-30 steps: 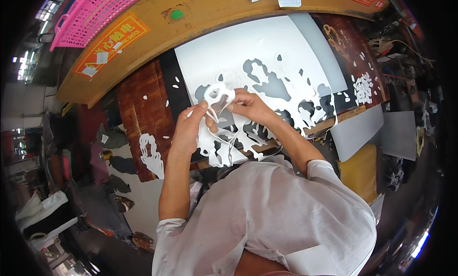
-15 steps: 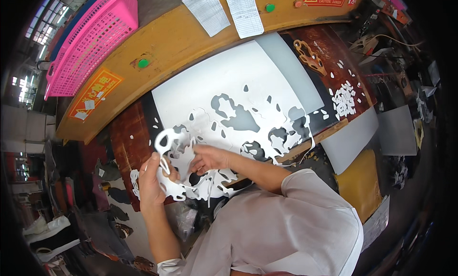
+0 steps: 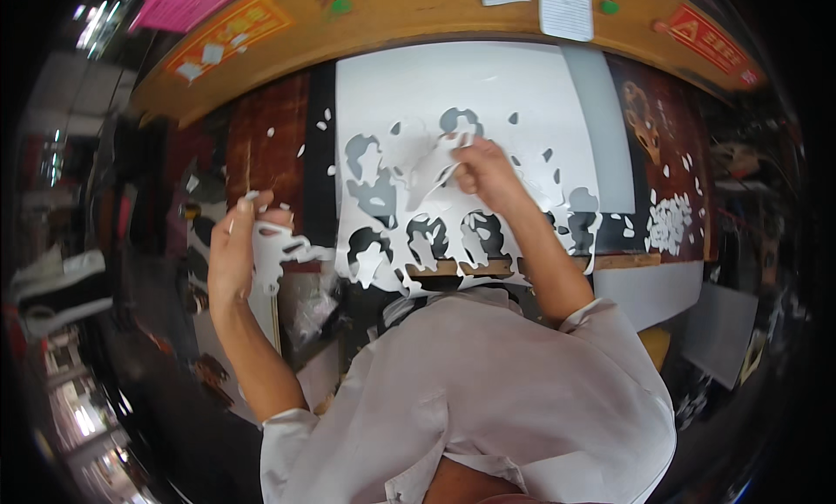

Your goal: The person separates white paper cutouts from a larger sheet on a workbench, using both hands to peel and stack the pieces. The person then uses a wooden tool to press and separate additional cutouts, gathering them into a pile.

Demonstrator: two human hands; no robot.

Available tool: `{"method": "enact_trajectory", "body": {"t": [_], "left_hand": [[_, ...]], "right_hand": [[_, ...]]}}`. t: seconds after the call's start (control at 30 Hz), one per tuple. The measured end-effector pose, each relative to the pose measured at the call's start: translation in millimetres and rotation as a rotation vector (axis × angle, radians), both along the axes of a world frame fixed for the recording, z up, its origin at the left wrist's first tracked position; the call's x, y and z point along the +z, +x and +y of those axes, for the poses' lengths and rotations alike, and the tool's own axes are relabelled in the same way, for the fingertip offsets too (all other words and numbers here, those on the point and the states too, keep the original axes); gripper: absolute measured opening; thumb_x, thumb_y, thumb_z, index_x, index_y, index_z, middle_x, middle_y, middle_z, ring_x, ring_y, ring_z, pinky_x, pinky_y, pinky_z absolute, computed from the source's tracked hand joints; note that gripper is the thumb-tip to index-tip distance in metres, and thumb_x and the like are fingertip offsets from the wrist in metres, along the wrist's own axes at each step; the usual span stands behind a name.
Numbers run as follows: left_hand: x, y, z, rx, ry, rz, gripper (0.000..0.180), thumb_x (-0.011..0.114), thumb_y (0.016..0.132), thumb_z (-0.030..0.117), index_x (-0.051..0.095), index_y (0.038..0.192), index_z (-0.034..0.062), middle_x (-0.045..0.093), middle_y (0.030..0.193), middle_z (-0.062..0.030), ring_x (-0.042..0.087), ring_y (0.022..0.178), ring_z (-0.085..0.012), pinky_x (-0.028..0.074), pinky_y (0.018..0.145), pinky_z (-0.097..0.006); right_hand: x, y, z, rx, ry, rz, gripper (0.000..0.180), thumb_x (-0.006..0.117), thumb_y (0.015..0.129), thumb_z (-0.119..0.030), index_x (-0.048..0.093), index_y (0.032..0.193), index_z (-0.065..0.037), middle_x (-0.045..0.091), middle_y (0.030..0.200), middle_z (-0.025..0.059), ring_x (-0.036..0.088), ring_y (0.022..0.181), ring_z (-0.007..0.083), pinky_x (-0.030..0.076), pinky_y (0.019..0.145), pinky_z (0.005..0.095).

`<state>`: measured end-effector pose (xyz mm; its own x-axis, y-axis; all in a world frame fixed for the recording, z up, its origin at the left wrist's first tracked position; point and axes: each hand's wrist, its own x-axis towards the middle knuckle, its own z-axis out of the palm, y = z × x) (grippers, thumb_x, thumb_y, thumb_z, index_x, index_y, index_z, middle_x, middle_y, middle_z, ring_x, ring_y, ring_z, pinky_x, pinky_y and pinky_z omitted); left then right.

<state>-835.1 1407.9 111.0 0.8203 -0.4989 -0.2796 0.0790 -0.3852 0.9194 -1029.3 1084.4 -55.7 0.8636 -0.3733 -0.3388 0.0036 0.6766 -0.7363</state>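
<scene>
A large white sheet (image 3: 453, 81) with several curvy cut-out holes lies across the work surface in front of me. Over its middle my right hand (image 3: 485, 167) pinches a white cut-out piece (image 3: 430, 171), whose lower part hangs toward the sheet. Off the sheet's left side, my left hand (image 3: 232, 250) is closed on white cut-out pieces (image 3: 274, 243) that dangle beside its fingers. A strip of sheet scrap (image 3: 373, 273) with holes runs along the near edge.
A tan cutting die (image 3: 642, 121) lies at the right on the red-brown board, with a heap of small white offcuts (image 3: 669, 227) nearer me. A pale grey sheet (image 3: 603, 129) sits under the white one. The yellow machine beam (image 3: 488, 25) spans the far side.
My hands have moved apart: the right reaches out over the sheet with a cut-out piece, while the left is farther left with pieces in it. The whole view has turned.
</scene>
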Motion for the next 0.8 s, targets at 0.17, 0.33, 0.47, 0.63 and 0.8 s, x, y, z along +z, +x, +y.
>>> {"method": "enact_trajectory", "body": {"t": [0.17,0.33,0.47,0.63,0.8], "left_hand": [[15.8,-6.7,-5.3,0.097,-0.239,-0.239,0.055,0.048,0.115,0.042,0.060,0.143,-0.0036,0.076,0.119,-0.0181,0.073,0.096,-0.0187,0.060,0.078,-0.029],[-10.2,-28.9,-55.4,-0.087,-0.358,-0.331,0.055,0.037,0.117,0.045,0.057,0.150,0.0056,0.071,0.137,-0.0129,0.069,0.116,-0.0172,0.057,0.087,-0.030],[-54.0,-43.3,-86.5,-0.309,-0.382,-0.014,0.082,0.030,0.110,0.067,0.047,0.157,0.0023,0.066,0.142,-0.0205,0.064,0.130,-0.0276,0.053,0.109,-0.039],[-85.1,-41.1,-83.9,-0.199,-0.603,0.471,0.088,0.024,0.108,0.071,0.042,0.160,0.0020,0.060,0.147,-0.0262,0.059,0.136,-0.0339,0.051,0.113,-0.045],[-89.5,-13.7,-66.3,-0.041,-0.723,0.633,0.083,0.013,0.112,0.064,0.038,0.160,0.0015,0.057,0.149,-0.0272,0.057,0.138,-0.0372,0.054,0.109,-0.055]], "right_hand": [[17.6,-15.3,-8.7,-0.010,0.137,-0.055,0.039,0.057,0.098,-0.008,0.062,0.136,0.001,0.051,0.065,-0.0030,0.039,0.049,0.0074,0.029,0.044,0.0247],[40.3,3.9,16.5,0.278,0.458,-0.158,0.036,0.061,0.099,-0.013,0.063,0.131,0.004,0.054,0.066,-0.0032,0.041,0.050,0.0061,0.031,0.044,0.0213],[38.5,38.8,40.8,0.223,0.557,-0.062,0.017,0.067,0.102,-0.016,0.066,0.107,0.000,0.065,0.074,0.0031,0.060,0.057,0.0113,0.052,0.051,0.0234],[19.5,49.7,60.9,0.089,0.552,0.027,0.024,0.071,0.104,-0.025,0.065,0.099,-0.002,0.074,0.083,0.0090,0.071,0.066,0.0161,0.061,0.058,0.0268],[23.5,41.4,58.5,0.072,0.400,-0.101,0.022,0.070,0.106,-0.031,0.065,0.098,-0.011,0.073,0.084,0.0058,0.065,0.067,0.0121,0.055,0.060,0.0252]]}}
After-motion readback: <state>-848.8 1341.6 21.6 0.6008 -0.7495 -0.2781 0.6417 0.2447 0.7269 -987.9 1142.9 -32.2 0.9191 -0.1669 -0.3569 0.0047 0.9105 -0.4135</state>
